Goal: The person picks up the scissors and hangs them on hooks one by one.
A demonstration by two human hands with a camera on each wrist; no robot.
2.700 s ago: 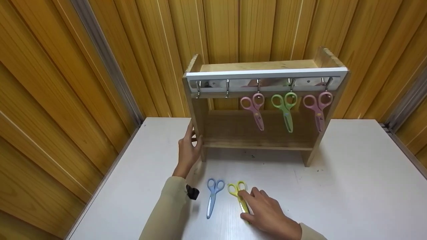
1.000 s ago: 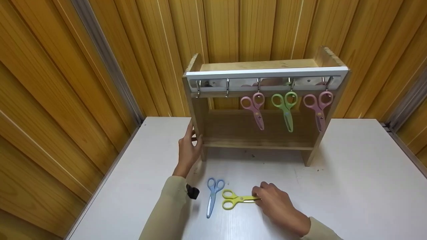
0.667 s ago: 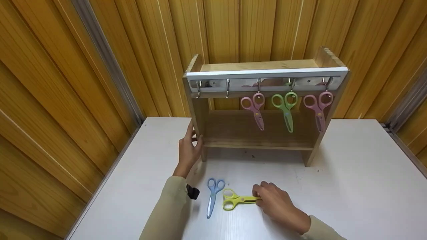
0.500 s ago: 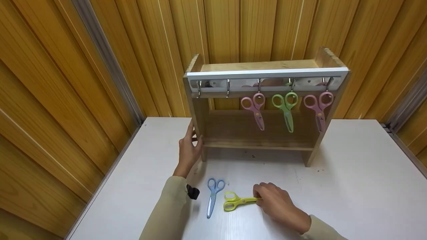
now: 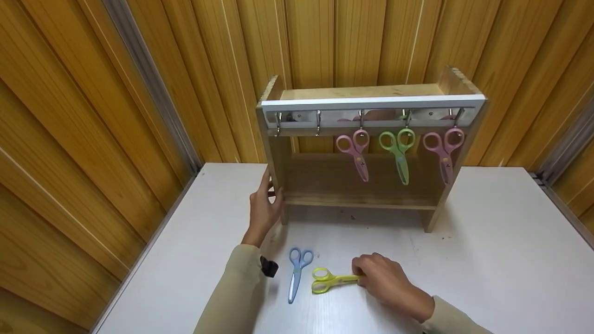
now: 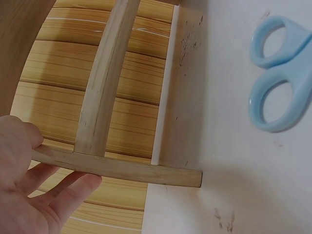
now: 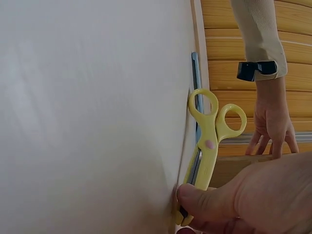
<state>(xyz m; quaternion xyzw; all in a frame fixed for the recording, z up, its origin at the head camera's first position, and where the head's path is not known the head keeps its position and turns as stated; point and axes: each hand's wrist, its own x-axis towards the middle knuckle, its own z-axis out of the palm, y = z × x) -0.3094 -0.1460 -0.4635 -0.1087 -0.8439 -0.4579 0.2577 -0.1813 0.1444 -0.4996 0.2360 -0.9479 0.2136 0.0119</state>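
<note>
My right hand [image 5: 383,280] pinches a pair of yellow scissors [image 7: 208,141] by the blade end, thumb on one side and fingertips on the other. Their handle loops point left in the head view, one raised above the other. A pair of blue scissors [image 5: 295,273] lies on the white table just left of them, loops toward the shelf. My left hand [image 5: 264,208] grips the left side panel of a small wooden shelf [image 5: 359,205]; the thumb and fingers sit on opposite faces of the panel [image 6: 139,170].
Along the shelf's top front runs a rail with several metal hooks. Pink scissors [image 5: 355,153], green scissors [image 5: 398,155] and darker pink scissors [image 5: 444,153] hang from the middle and right hooks. The two left hooks [image 5: 318,123] hold nothing. Wooden-slat walls [image 5: 306,46] stand behind the table [image 5: 501,260].
The yellow scissors have turned from pointing toward me to lying sideways, loops left. My right hand moved right and now pinches their blades, tipping them slightly on edge. My left hand stayed put.
</note>
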